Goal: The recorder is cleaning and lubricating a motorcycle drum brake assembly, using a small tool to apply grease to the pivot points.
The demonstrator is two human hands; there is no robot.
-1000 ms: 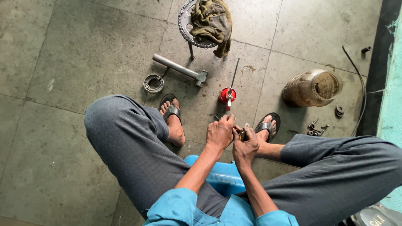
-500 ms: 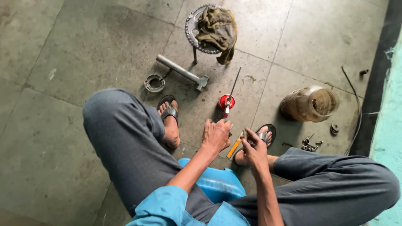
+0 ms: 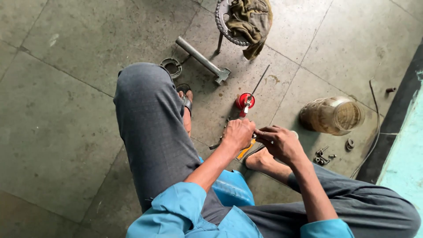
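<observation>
My left hand point(image 3: 238, 132) and my right hand point(image 3: 282, 143) meet above my right foot point(image 3: 260, 159). Both have their fingers closed around a small metal part point(image 3: 259, 131) pinched between them. An orange-handled tool point(image 3: 243, 150) sticks out just under my left hand; which hand holds it is hidden. A red oil can point(image 3: 243, 100) with a long thin spout stands on the floor right beyond my left hand. I sit on a blue stool point(image 3: 229, 187), knees apart.
On the tiled floor lie a metal tube point(image 3: 200, 59), a round ring part point(image 3: 171, 67), a chainring with a dirty rag point(image 3: 246, 17), a grimy plastic jar point(image 3: 332, 115), several small bolts point(image 3: 324, 158) and a thin wire point(image 3: 374, 119). A teal wall point(image 3: 407, 150) is at right.
My hands stay together over the right foot, working the small part. The orange handle, seen by my right hand before, now shows under the left. The camera has shifted.
</observation>
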